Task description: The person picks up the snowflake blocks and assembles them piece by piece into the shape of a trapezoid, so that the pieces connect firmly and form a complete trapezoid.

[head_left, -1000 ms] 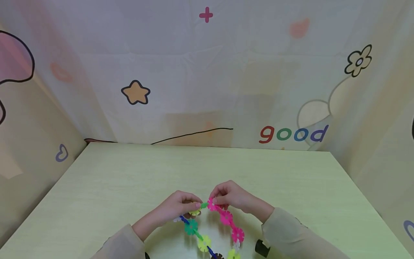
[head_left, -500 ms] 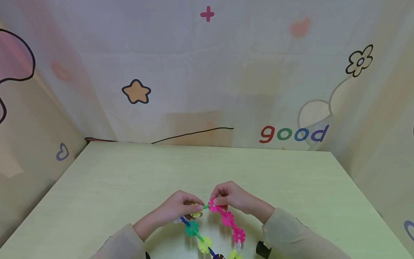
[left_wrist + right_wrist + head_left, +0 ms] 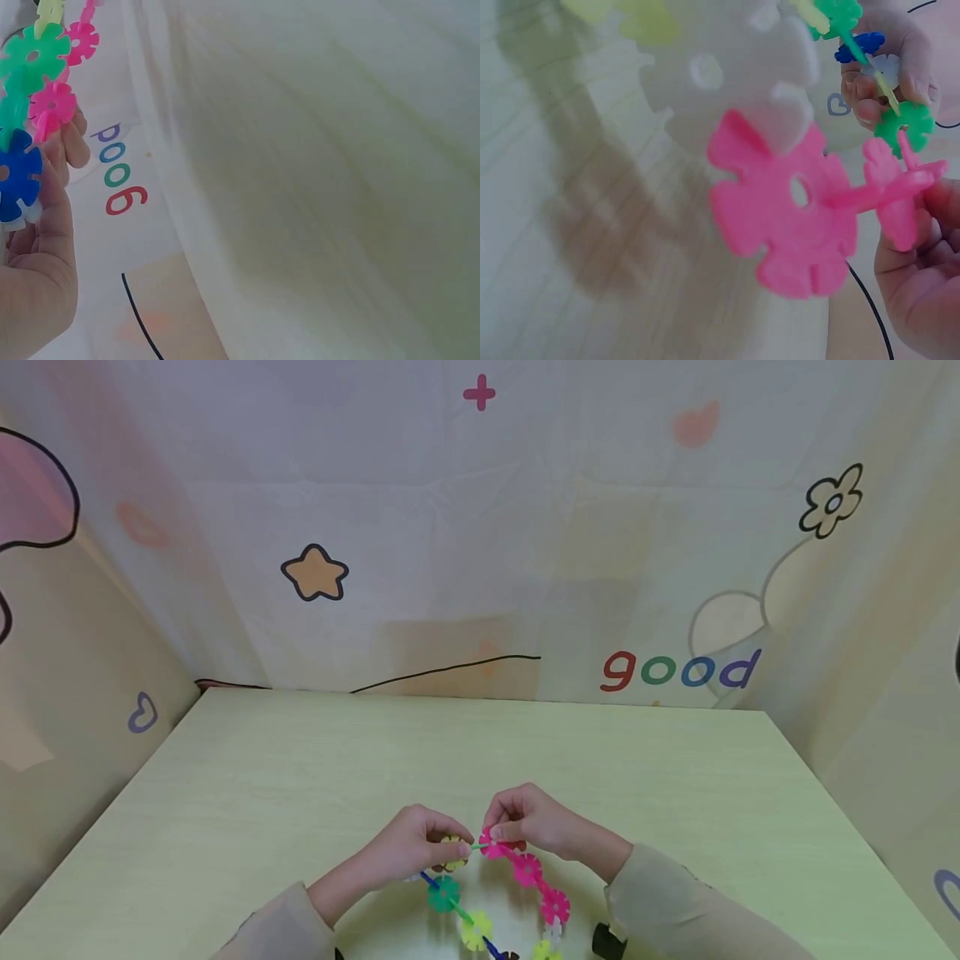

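Observation:
A chain of flower-shaped plastic snowflake discs hangs between both hands, its lower part cut off by the head view's bottom edge. My left hand (image 3: 401, 843) pinches a yellow disc (image 3: 453, 857) at one end. My right hand (image 3: 536, 818) pinches a pink disc (image 3: 492, 845) at the other. Between the fingertips a green disc (image 3: 904, 129) meets the pink one edge to edge. Below the left hand follow blue, teal (image 3: 444, 893) and yellow (image 3: 476, 932) discs. On the right side two more pink discs (image 3: 527, 869) lead to a white disc (image 3: 727, 75).
The pale table (image 3: 300, 760) spreads out beyond the hands. A patterned curtain (image 3: 420, 527) rises at its back edge and sides. Near the right sleeve (image 3: 675, 902) shows a small black object (image 3: 608, 941).
Both hands have sunk slightly toward the person, and the fingertips are a little closer together. The green disc between them now looks thinner, and the chain has shifted down slightly.

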